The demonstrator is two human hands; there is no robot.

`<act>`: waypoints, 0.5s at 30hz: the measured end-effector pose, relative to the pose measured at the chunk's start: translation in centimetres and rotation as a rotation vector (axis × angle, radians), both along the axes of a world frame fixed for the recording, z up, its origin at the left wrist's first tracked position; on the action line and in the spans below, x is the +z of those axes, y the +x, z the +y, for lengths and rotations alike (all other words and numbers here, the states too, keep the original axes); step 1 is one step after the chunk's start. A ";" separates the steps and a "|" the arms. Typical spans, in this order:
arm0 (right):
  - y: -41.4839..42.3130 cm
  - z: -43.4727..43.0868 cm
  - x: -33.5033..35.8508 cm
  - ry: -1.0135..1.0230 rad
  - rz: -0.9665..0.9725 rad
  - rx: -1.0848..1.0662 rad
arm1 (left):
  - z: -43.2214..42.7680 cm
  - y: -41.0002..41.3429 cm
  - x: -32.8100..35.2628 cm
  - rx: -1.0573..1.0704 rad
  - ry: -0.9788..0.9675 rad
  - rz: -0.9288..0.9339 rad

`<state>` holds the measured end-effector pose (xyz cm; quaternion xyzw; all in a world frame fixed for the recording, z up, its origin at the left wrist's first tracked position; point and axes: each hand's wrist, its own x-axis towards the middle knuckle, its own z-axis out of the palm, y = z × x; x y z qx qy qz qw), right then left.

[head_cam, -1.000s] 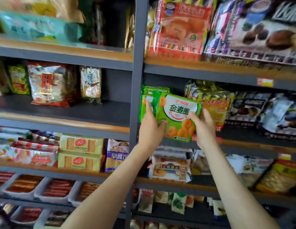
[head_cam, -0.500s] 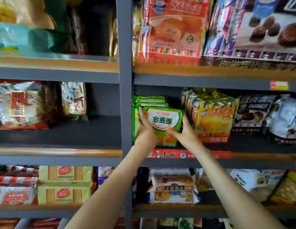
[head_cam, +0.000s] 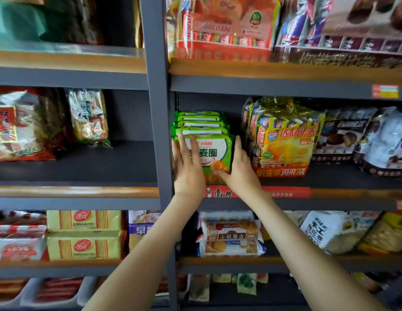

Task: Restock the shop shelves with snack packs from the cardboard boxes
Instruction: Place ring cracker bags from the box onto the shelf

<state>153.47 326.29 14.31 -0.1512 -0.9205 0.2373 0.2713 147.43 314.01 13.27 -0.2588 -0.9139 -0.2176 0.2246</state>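
Down from mid-air, the green plastic snack pack (head_cam: 214,153) printed with orange rings is now standing upright on the dark grey metal shelf (head_cam: 337,179), fronting a row of matching green packs (head_cam: 198,122). We are pressing the straight fingers of our left hand (head_cam: 187,169) flat on its face; our right hand (head_cam: 239,171) is bracing its right edge, fingers straight, thumb touching the front.
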 end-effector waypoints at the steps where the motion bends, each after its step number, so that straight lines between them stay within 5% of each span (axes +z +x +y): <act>1: 0.6 -0.4 -0.2 0.051 0.019 -0.029 | -0.3 0.5 -0.1 -0.032 -0.017 -0.005; 9: 6.0 -5.1 -5.5 0.114 0.257 -0.031 | -4.6 6.4 -4.7 -0.172 -0.031 -0.087; 15: 8.3 -11.2 -11.1 0.005 0.128 0.155 | -10.7 10.2 -10.3 -0.166 -0.071 -0.237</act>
